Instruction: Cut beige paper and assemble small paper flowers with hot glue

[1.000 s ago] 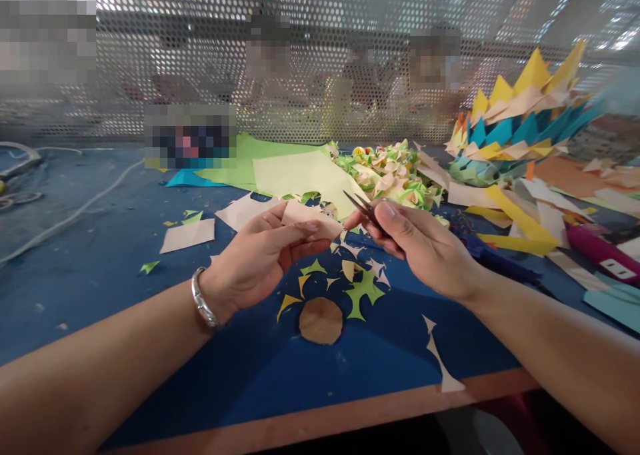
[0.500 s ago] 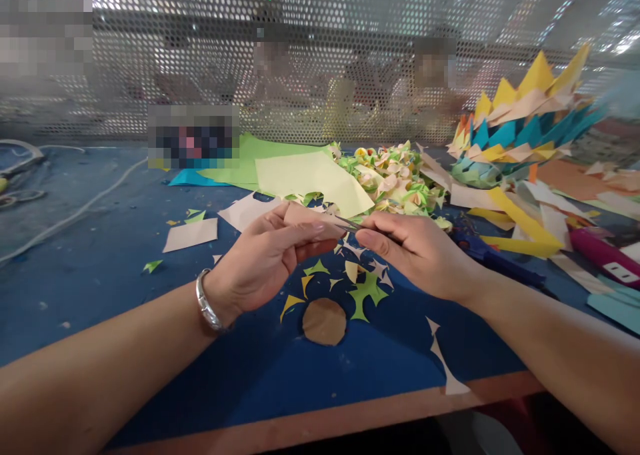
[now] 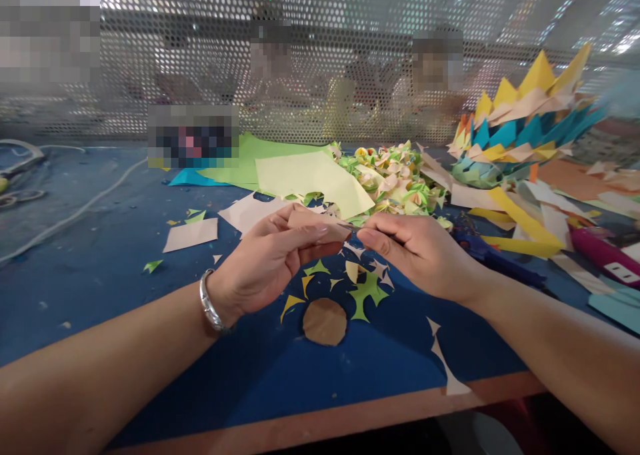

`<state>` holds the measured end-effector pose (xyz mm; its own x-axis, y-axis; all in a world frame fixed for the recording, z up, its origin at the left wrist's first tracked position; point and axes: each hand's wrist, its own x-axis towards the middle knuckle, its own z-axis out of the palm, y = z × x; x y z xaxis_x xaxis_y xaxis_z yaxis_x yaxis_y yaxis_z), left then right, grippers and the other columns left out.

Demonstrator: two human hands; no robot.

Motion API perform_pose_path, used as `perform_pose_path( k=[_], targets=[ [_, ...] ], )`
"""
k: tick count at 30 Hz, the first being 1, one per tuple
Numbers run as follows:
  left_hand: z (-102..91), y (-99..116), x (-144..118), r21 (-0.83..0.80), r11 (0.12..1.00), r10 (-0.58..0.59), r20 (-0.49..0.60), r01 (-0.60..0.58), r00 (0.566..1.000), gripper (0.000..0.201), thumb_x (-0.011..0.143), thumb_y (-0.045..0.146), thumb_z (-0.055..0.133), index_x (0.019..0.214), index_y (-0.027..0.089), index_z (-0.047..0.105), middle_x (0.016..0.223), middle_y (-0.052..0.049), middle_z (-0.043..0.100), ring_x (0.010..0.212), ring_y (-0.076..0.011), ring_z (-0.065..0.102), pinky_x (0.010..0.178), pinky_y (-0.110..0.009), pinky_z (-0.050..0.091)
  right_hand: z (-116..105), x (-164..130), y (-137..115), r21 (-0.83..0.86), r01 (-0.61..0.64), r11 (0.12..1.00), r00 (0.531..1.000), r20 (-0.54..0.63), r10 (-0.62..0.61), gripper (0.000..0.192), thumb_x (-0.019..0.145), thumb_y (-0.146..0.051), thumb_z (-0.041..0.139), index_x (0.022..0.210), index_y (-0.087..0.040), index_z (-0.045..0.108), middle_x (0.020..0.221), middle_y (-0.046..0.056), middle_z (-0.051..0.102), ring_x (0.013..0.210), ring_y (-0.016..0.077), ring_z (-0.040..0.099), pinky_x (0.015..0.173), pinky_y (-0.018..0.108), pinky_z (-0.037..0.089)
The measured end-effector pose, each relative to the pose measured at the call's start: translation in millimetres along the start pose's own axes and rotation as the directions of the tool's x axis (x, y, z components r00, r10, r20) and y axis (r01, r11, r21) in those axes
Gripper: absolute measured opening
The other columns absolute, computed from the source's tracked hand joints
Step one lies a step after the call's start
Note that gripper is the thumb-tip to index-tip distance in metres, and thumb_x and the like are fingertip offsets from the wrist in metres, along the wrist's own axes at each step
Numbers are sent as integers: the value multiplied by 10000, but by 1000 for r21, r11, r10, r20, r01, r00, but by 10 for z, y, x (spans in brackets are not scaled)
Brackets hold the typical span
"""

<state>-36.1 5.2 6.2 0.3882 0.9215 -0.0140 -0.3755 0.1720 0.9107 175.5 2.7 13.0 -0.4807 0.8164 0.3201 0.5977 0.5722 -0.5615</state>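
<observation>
My left hand (image 3: pixel 265 258), with a silver bracelet on the wrist, pinches a folded piece of light brown paper (image 3: pixel 313 220) above the blue tabletop (image 3: pixel 100 268). My right hand (image 3: pixel 420 252) holds small scissors (image 3: pixel 350 226), mostly hidden by the fingers, with the blades closed into the paper's right edge. Below the hands lie a brown paper circle (image 3: pixel 325 322) and small green, yellow and white offcuts (image 3: pixel 367 288).
A pale yellow sheet (image 3: pixel 310 175) and a green sheet lie behind the hands, beside a heap of small folded paper flowers (image 3: pixel 395 178). A stack of coloured folded papers (image 3: pixel 520 128) stands at right. A perforated metal screen (image 3: pixel 320 55) backs the table; people sit behind it.
The scissors, raised and open a second ago, have come down and closed on the edge of the brown paper. My left hand has turned the paper slightly.
</observation>
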Motion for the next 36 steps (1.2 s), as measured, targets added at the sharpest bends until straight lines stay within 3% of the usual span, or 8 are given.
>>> perform_pose_path(
  k=[24, 36],
  targets=[
    [38, -3, -27, -40, 997, -59, 14, 59, 998, 113, 823, 105, 667, 716, 126, 639, 805, -64, 740, 820, -181, 695, 845, -349, 554, 5, -6, -9, -11, -3, 1000, 1000, 7, 3, 406, 970, -485, 445, 756, -173, 593, 604, -20, 463, 564, 101, 430, 510, 240, 322],
    [13, -34, -27, -37, 995, -86, 55, 88, 995, 78, 806, 141, 704, 743, 131, 659, 831, -59, 745, 840, -182, 696, 854, -340, 542, 24, -12, -1, -24, 6, 1000, 1000, 10, -6, 431, 977, -493, 421, 676, -192, 486, 600, -26, 412, 561, 102, 401, 526, 247, 313]
  ],
)
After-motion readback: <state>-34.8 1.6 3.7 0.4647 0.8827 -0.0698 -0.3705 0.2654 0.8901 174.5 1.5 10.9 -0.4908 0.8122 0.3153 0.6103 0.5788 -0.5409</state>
